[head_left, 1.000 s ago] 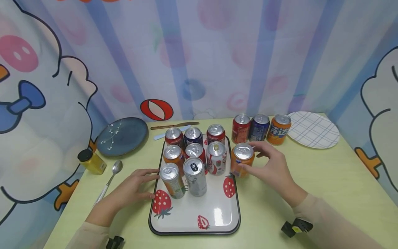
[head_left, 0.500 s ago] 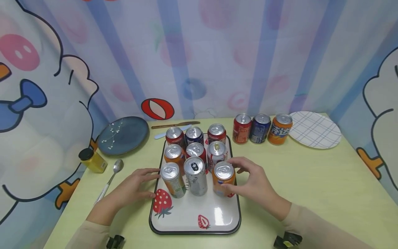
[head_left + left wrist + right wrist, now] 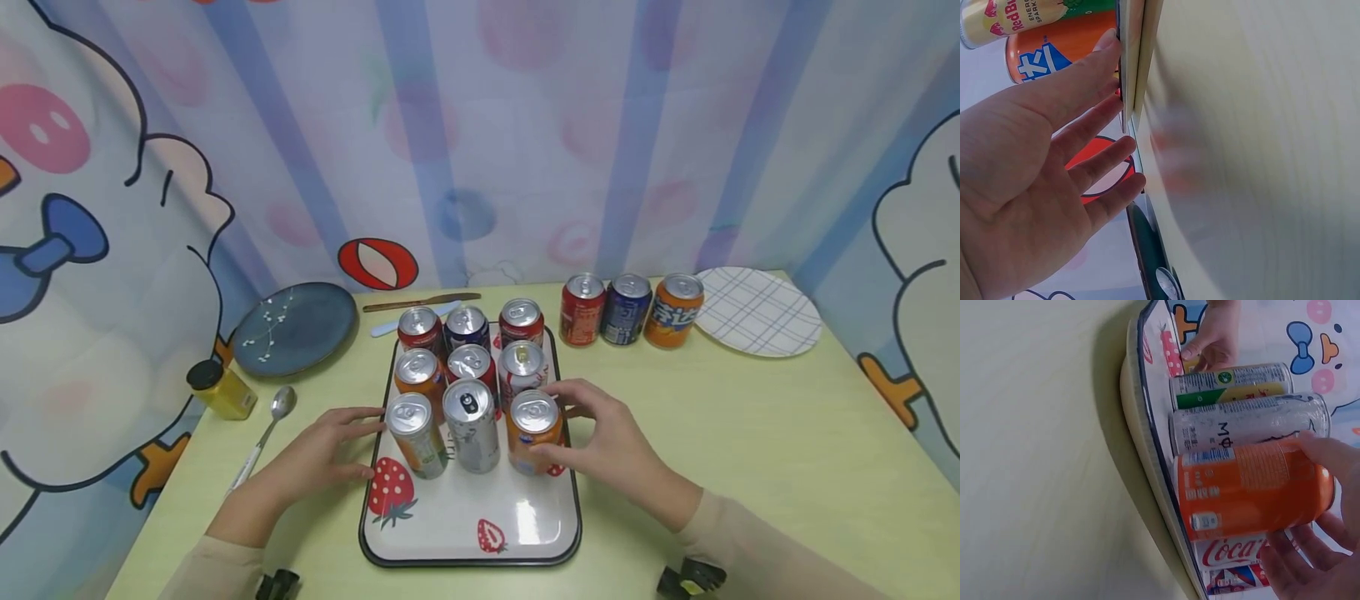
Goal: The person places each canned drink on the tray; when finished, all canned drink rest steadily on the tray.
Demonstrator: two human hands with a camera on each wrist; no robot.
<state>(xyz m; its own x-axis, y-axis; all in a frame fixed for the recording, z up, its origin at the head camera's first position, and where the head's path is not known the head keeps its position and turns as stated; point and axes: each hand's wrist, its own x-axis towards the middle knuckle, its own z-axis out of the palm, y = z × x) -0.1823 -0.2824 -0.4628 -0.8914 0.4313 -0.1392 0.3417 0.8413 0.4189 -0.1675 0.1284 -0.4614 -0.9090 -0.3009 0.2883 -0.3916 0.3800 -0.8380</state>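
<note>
An orange soda can stands upright at the right of the front row on a white strawberry-print tray. My right hand grips it from the right, thumb in front and fingers behind. To its left are a tall silver can and a slim Red Bull can. Behind them, more soda cans fill two rows, among them a white Coca-Cola can. My left hand rests at the tray's left edge with loosely spread fingers; in the left wrist view its thumb and forefinger reach the rim.
Beyond the tray's right corner stand a red can, a blue can and an orange Fanta can, beside a checked plate. At left are a dark plate, a yellow bottle and a spoon. Two knives lie behind the tray.
My right hand has carried the orange soda can from beside the tray's right edge, left and toward me, into the front row. The left hand has stayed in place.
</note>
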